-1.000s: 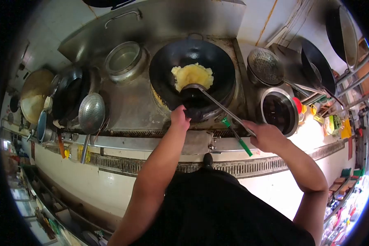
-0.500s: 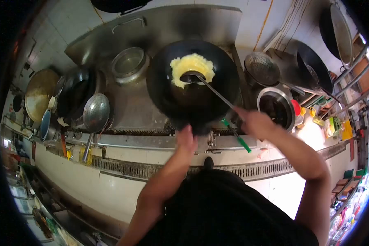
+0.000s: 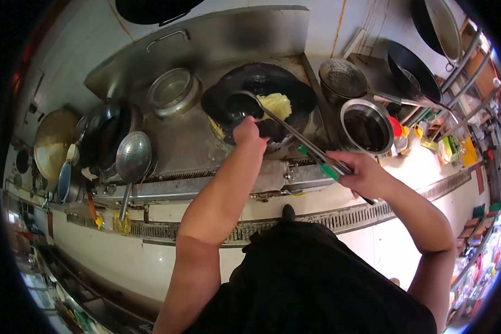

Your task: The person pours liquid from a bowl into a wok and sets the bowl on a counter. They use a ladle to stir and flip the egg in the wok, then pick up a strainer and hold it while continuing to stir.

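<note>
A wide, dark metal wok (image 3: 259,78) sits over a burner on the stained steel cooking table (image 3: 178,142), with its near rim close to the table's front edge. Soft yellow food (image 3: 276,106) lies in the wok, to the right of its middle. A long-handled metal ladle (image 3: 242,104) reaches into the wok; its dark, rounded bowl is to the left of the food, and its shaft slants over the near right rim.

The left hand (image 3: 249,132) is at the near rim of the wok, its fingers bent in at the edge; how tightly they pinch it cannot be told. The right hand (image 3: 364,173) is closed around the ladle's handle, beyond the front edge of the table. A green-ended tool (image 3: 329,171) lies under the ladle's shaft, near the right hand.

To the left of the wok stands a round silver metal pot (image 3: 172,92). A perforated metal skimmer (image 3: 133,157) rests farther left, its handle hanging past the front edge. On the right side, a dark perforated strainer (image 3: 343,78) sits on a round container, and nearer the front is a round steel pot (image 3: 367,127) with dark contents. Beside that pot is a red-topped container (image 3: 395,127). Toward the far right corner, a black pan (image 3: 414,71) leans at a tilt.
</note>
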`<state>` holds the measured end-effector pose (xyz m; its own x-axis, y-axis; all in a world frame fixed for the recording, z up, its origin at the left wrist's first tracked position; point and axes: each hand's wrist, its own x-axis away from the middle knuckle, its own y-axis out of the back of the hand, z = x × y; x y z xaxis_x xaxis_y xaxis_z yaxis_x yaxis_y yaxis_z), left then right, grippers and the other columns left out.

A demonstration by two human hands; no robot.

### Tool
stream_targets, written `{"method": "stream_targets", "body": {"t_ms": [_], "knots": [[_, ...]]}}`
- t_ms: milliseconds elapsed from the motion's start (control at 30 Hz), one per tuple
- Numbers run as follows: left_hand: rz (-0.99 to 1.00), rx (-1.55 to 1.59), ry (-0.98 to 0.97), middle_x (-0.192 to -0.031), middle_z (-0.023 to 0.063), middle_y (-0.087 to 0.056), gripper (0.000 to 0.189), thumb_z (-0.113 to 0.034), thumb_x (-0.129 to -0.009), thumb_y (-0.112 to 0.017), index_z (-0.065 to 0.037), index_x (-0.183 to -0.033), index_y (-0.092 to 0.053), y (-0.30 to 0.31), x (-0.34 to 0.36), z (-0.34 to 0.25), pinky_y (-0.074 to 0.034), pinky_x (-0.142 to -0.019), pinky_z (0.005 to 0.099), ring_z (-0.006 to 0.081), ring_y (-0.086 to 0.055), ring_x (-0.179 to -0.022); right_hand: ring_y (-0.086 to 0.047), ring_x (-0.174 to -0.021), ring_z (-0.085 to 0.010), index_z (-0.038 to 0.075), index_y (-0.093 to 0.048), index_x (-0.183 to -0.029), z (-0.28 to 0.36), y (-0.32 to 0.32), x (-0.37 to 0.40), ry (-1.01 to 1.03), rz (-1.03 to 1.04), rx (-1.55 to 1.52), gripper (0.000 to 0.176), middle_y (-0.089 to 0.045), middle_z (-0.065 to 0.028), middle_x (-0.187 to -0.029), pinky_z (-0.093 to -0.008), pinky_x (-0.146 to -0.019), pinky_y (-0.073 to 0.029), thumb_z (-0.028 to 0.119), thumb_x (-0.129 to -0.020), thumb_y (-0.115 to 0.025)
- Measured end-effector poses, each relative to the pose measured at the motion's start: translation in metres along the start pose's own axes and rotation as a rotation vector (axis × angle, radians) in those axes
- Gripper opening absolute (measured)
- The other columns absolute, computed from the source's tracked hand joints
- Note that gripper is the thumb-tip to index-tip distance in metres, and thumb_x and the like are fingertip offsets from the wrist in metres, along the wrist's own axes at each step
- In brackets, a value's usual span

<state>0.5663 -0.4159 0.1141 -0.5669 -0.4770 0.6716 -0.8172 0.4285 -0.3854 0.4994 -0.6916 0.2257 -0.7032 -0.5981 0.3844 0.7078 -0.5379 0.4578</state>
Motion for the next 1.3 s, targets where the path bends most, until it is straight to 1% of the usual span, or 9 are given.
{"method": "stream_targets", "body": {"t_ms": [133,800,900,967,1033,1100,1200,1267,1300], "knots": [[0.123,0.096,0.048,-0.109,0.0162,-0.052,0.027,-0.012,-0.080,-0.051,-0.003,-0.105,-0.048,0.011,-0.019,-0.001,-0.045,-0.084,0.0538,0.0323,-0.056,-0.095,-0.051,-0.044,-0.0125,0.001,-0.037,-0.133,-0.010,-0.025,-0.027,0.060,-0.154,-0.135,0.060,-0.054,-0.0067,-0.065,-0.0272,-0.044,-0.042,0.005,-0.077,-0.055],[0.142,0.175,-0.001,-0.108,0.0121,-0.054,0.034,-0.022,-0.076,-0.064,-0.005,-0.103,-0.054,0.032,-0.143,0.078,-0.045,-0.078,0.0455,0.0280,-0.054,-0.099,-0.049,-0.044,-0.0153,0.003,-0.044,-0.124,-0.070,0.001,-0.182,-0.063,-0.111,-1.008,0.049,-0.053,-0.0075,-0.062,-0.0282,-0.038,-0.039,0.000,-0.076,-0.053],[0.171,0.090,0.096,-0.106,0.0127,-0.056,0.047,-0.034,-0.074,-0.070,-0.004,-0.106,-0.053,0.032,-0.104,0.056,-0.046,-0.078,0.0441,0.0270,-0.056,-0.096,-0.048,-0.044,-0.0148,0.004,-0.042,-0.124,-0.073,0.003,-0.214,-0.125,-0.063,-1.012,0.046,-0.052,-0.0073,-0.063,-0.0277,-0.038,-0.039,0.002,-0.079,-0.051],[-0.061,-0.051,0.418,-0.130,0.0194,-0.042,0.064,-0.042,-0.084,-0.061,-0.001,-0.128,-0.039,0.046,-0.079,0.044,-0.040,-0.095,0.0432,0.0325,-0.050,-0.111,-0.047,-0.044,-0.0147,0.005,-0.041,-0.125,-0.079,0.007,-0.233,-0.187,-0.045,-1.015,0.046,-0.052,-0.0072,-0.064,-0.0276,-0.038,-0.039,0.003,-0.080,-0.050],[0.112,-0.133,0.328,-0.128,0.0194,-0.045,0.056,-0.039,-0.086,-0.058,0.001,-0.123,-0.044,0.098,-0.072,0.055,-0.044,-0.091,0.0403,0.0289,-0.054,-0.106,-0.050,-0.046,-0.0168,0.006,-0.019,-0.141,-0.095,0.009,-0.253,-0.217,0.056,-1.134,0.070,-0.056,-0.0097,-0.068,-0.0308,-0.039,-0.040,0.003,-0.081,-0.053],[0.257,-0.382,0.046,-0.117,0.0171,-0.055,0.048,-0.037,-0.088,-0.057,0.000,-0.116,-0.050,0.158,-0.051,0.064,-0.049,-0.081,0.0360,0.0241,-0.061,-0.094,-0.050,-0.046,-0.0168,0.008,-0.020,-0.140,-0.085,0.004,-0.237,-0.254,0.082,-1.151,0.067,-0.055,-0.0096,-0.067,-0.0306,-0.039,-0.040,0.004,-0.082,-0.052],[0.099,-0.804,-0.101,-0.092,0.0111,-0.064,0.027,-0.027,-0.082,-0.060,-0.005,-0.096,-0.060,0.293,-0.058,0.104,-0.049,-0.070,0.0313,0.0196,-0.063,-0.079,-0.050,-0.046,-0.0165,0.010,-0.024,-0.138,-0.071,-0.004,-0.200,-0.314,0.137,-1.189,0.060,-0.054,-0.0091,-0.067,-0.0300,-0.039,-0.040,0.005,-0.083,-0.049],[-0.009,-0.991,-0.521,-0.082,0.0140,-0.063,0.022,-0.027,-0.080,-0.060,-0.006,-0.085,-0.063,0.422,-0.081,0.179,-0.048,-0.069,0.0403,0.0280,-0.061,-0.078,-0.050,-0.046,-0.0162,0.011,-0.025,-0.136,-0.068,-0.009,-0.202,-0.346,0.171,-1.215,0.057,-0.054,-0.0088,-0.067,-0.0297,-0.038,-0.040,0.006,-0.084,-0.048],[0.010,-1.159,-0.346,-0.082,0.0149,-0.063,0.030,-0.034,-0.080,-0.061,-0.005,-0.086,-0.063,0.484,-0.086,0.202,-0.048,-0.071,0.0408,0.0296,-0.061,-0.079,-0.050,-0.046,-0.0160,0.011,-0.026,-0.135,-0.069,-0.011,-0.213,-0.345,0.191,-1.273,0.055,-0.053,-0.0085,-0.067,-0.0292,-0.038,-0.040,0.006,-0.084,-0.048]]}}
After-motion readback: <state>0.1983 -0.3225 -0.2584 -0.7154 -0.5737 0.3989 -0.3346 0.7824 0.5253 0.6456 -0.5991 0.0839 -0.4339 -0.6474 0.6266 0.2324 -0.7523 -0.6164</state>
